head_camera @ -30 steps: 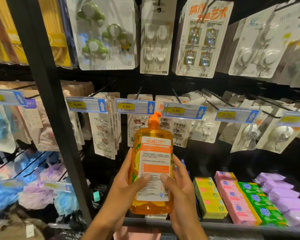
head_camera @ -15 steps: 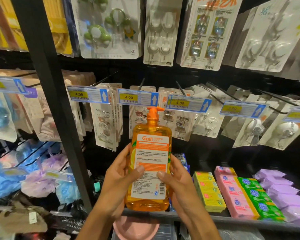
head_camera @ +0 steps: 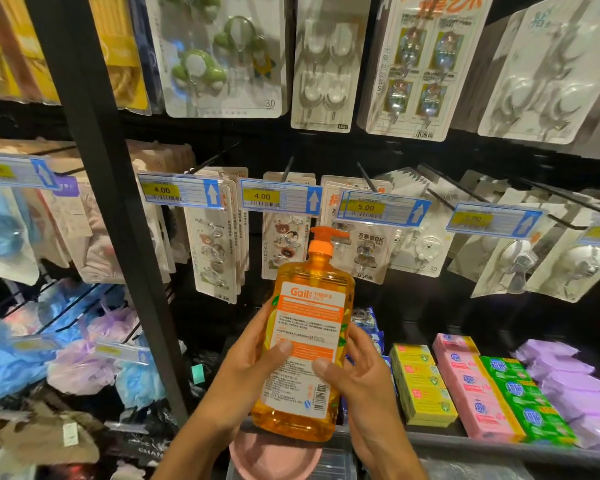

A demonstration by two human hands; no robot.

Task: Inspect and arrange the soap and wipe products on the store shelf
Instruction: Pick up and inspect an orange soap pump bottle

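A person holds an orange pump bottle of liquid soap in both hands, in front of the shelf and above its front edge. The bottle leans a little to the right, its orange pump head up and its spout pointing right. Its white and orange label, marked "Gail" and carrying fine print and a barcode, faces the camera.

The left hand is curled round the bottle's left side with its thumb lying across the label. The right hand cups the right side, thumb pressed on the label near the lower middle; its fingers reach behind the bottle.

On the shelf to the right lie rows of boxed soap bars: yellow boxes, then pink boxes, green boxes and purple packs. A blue packet shows just behind the bottle.

Above hang carded wall hooks on pegs, with price tags reading 4.00, 4.00 and 5.00. A black upright post divides the racks, and left of it hang blue and lilac mesh bath sponges. A pink dish sits below the bottle.
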